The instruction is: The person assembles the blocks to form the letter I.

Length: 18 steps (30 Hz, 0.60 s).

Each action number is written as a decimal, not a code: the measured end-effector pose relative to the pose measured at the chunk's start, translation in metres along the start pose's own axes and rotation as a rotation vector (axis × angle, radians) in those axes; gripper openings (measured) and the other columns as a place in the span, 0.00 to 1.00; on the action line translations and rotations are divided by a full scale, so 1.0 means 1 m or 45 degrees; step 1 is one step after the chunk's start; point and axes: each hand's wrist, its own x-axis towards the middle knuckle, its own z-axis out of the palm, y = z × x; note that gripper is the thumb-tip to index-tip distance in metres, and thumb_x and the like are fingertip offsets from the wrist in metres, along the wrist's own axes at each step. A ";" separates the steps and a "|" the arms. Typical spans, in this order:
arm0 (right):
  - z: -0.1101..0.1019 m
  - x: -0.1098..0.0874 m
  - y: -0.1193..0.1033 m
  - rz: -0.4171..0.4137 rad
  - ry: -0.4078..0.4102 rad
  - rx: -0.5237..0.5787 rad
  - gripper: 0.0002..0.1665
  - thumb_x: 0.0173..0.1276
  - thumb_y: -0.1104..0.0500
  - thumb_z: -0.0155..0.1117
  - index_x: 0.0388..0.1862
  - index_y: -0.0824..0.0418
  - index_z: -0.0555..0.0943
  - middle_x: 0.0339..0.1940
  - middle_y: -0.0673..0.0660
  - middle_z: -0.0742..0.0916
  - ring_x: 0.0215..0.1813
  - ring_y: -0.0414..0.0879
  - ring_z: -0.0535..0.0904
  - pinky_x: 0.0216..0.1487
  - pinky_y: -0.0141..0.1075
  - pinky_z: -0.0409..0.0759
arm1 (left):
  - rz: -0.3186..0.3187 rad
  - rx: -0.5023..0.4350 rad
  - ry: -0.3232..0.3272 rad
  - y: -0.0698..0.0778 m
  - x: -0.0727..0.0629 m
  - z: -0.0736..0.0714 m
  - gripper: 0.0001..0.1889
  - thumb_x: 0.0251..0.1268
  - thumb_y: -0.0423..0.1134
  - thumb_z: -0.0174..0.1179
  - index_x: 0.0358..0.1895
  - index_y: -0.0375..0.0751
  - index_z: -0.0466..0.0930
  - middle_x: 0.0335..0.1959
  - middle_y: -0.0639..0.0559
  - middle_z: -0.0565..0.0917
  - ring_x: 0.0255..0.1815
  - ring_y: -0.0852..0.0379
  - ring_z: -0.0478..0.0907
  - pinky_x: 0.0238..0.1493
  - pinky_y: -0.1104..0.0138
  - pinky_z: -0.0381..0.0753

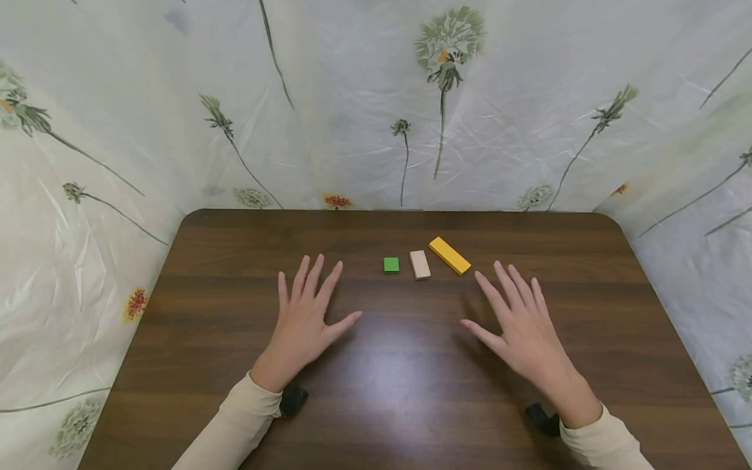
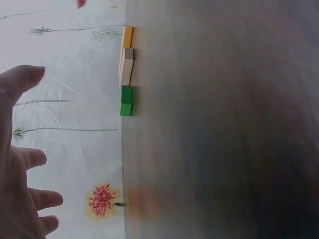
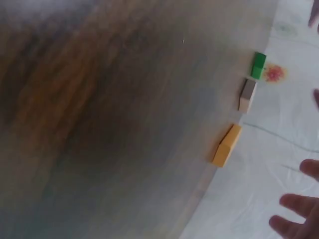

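Note:
Three small blocks lie in a row on the table's far half. A green square block (image 1: pixel 391 265) is at the left, a pale wooden block (image 1: pixel 420 265) in the middle, and a longer yellow block (image 1: pixel 450 255) lies slanted at the right. My left hand (image 1: pixel 304 324) is spread, palm down, to the near left of the green block (image 2: pixel 127 100). My right hand (image 1: pixel 523 328) is spread likewise, its index fingertip close to the yellow block's near end. Both hands hold nothing. In the right wrist view the yellow block (image 3: pixel 227 146) appears nearest.
The brown wooden table (image 1: pixel 388 405) has rounded far corners. A pale curtain (image 1: pixel 346 117) with dandelion prints hangs behind it and along both sides. A dark wrist device shows under each cream sleeve (image 1: pixel 241 418).

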 end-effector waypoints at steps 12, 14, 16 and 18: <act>-0.001 0.034 0.020 -0.246 0.001 0.152 0.43 0.57 0.57 0.82 0.71 0.62 0.76 0.72 0.65 0.78 0.71 0.63 0.75 0.70 0.64 0.71 | 0.015 -0.163 -0.032 0.017 0.028 0.013 0.45 0.66 0.68 0.63 0.82 0.59 0.58 0.80 0.46 0.66 0.83 0.44 0.59 0.78 0.29 0.45; 0.001 0.042 0.026 -0.269 -0.038 0.194 0.42 0.58 0.59 0.82 0.70 0.63 0.76 0.72 0.65 0.79 0.70 0.63 0.76 0.67 0.62 0.74 | 0.014 -0.173 -0.046 0.020 0.029 0.015 0.44 0.66 0.67 0.63 0.82 0.59 0.58 0.79 0.46 0.67 0.83 0.44 0.60 0.79 0.30 0.45; 0.002 0.051 0.033 -0.283 -0.090 0.238 0.41 0.58 0.61 0.82 0.70 0.63 0.76 0.72 0.65 0.78 0.70 0.62 0.75 0.66 0.61 0.76 | 0.016 -0.169 -0.053 0.022 0.030 0.017 0.44 0.66 0.67 0.63 0.82 0.59 0.58 0.79 0.47 0.68 0.82 0.45 0.60 0.79 0.31 0.46; 0.002 0.060 0.041 -0.285 -0.158 0.281 0.41 0.58 0.62 0.81 0.70 0.64 0.76 0.74 0.65 0.77 0.71 0.63 0.74 0.66 0.61 0.76 | 0.021 -0.167 -0.053 0.023 0.030 0.019 0.44 0.66 0.67 0.63 0.82 0.59 0.58 0.79 0.47 0.68 0.82 0.45 0.61 0.79 0.31 0.46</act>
